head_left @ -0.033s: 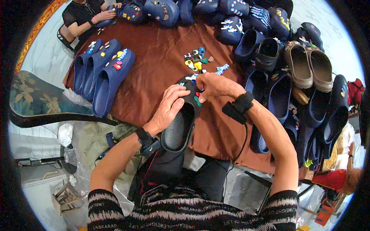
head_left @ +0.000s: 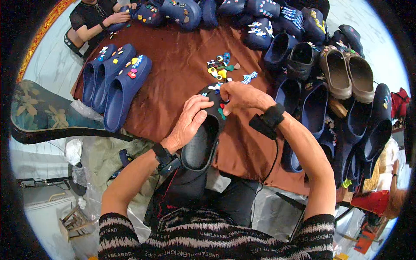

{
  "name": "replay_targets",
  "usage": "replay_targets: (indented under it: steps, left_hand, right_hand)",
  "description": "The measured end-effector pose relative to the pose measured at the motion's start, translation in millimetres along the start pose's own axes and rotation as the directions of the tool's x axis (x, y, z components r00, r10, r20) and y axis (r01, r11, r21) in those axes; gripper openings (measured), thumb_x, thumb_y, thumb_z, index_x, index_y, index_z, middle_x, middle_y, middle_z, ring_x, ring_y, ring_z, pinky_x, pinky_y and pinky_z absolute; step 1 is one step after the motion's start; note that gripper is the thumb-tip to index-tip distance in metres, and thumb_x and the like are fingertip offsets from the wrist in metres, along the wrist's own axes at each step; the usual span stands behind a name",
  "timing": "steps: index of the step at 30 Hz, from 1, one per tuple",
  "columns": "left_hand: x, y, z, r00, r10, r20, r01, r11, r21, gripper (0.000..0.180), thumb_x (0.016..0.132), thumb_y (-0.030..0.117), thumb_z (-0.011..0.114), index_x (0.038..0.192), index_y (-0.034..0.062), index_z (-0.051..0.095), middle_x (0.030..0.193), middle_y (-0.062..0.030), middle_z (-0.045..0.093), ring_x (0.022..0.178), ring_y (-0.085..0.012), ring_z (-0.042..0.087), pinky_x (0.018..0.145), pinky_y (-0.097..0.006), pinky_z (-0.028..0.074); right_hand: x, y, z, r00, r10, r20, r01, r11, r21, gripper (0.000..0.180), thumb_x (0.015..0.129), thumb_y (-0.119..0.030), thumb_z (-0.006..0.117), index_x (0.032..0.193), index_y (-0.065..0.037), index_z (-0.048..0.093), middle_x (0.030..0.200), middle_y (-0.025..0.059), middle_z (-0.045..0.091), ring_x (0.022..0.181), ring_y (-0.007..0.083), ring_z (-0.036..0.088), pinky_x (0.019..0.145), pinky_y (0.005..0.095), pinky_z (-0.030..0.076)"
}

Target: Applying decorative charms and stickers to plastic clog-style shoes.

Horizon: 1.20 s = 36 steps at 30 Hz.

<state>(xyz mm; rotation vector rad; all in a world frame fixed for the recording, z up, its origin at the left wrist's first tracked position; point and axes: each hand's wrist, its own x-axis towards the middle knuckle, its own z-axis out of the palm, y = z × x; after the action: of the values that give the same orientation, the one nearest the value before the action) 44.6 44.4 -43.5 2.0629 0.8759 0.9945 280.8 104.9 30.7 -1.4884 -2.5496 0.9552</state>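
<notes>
A black clog (head_left: 198, 149) stands toe-away at the table's near edge. Small charms dot its upper: a white-and-blue one (head_left: 215, 88), a red one (head_left: 222, 105) and a green one (head_left: 222, 113). My left hand (head_left: 190, 121) grips the clog from the left, its fingers laid over the upper. From the right, my right hand (head_left: 242, 96) bends over the toe part, thumb and fingers closed together beside the charms. Whatever sits between those fingertips is hidden. Just beyond the toe lie loose colourful charms (head_left: 222, 71) and a blue-and-white lettered charm (head_left: 249, 78).
Brown cloth (head_left: 173, 65) covers the table. Blue slides (head_left: 125, 93) with charms stand at the left, by a dark flower-patterned chair back (head_left: 52, 110). Many clogs, including a brown pair (head_left: 336, 73), crowd the right and far sides. A co-worker's hand (head_left: 117, 18) touches a clog at far left.
</notes>
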Motion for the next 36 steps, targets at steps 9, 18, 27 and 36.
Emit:
replay_targets:
  steps: [9,18,27,36]
  left_hand:
    - [3.2,-2.1,-2.5,0.999,0.037,-0.034,-0.036,0.999,0.01,0.04,0.104,0.033,0.044,0.128,0.0043,0.057,0.136,-0.0169,0.05,0.135,-0.034,0.04,0.115,-0.044,0.028]
    - [-2.9,-0.1,-1.2,0.972,-0.056,-0.227,0.054,0.998,-0.014,0.038,0.103,0.027,0.045,0.13,0.0014,0.052,0.135,-0.0182,0.048,0.131,-0.034,0.042,0.114,-0.042,0.029]
    - [-3.2,1.7,4.5,0.955,-0.175,-0.239,0.167,0.984,-0.054,0.039,0.104,0.026,0.044,0.131,-0.001,0.054,0.135,-0.0203,0.053,0.129,-0.0346,0.048,0.111,-0.04,0.035]
    - [-1.3,-10.7,-3.4,0.992,-0.077,-0.097,0.081,0.996,0.04,0.042,0.105,0.027,0.041,0.134,-0.0002,0.053,0.139,-0.0183,0.052,0.135,-0.0314,0.044,0.114,-0.038,0.032]
  right_hand:
    - [-25.9,38.8,37.6,0.984,-0.019,-0.178,0.126,0.783,0.609,0.033,0.078,-0.013,0.082,0.1,-0.004,0.059,0.084,0.0001,0.057,0.081,0.0134,0.054,0.071,0.0283,0.045]
    - [-51.1,48.4,46.2,0.943,0.181,-0.279,-0.016,0.863,0.504,0.024,0.089,-0.01,0.068,0.109,0.001,0.06,0.088,0.0104,0.066,0.077,0.0183,0.062,0.071,0.0341,0.051]
    - [-38.4,26.3,51.9,0.892,0.012,-0.451,0.102,0.969,0.226,0.04,0.091,-0.008,0.062,0.13,-0.005,0.059,0.096,0.0168,0.066,0.091,0.0314,0.064,0.085,0.0404,0.05]
    - [-34.9,27.7,38.9,0.925,-0.038,-0.378,0.099,0.984,0.145,0.036,0.089,-0.005,0.059,0.125,-0.004,0.064,0.108,0.0208,0.067,0.102,0.0377,0.064,0.092,0.0413,0.05]
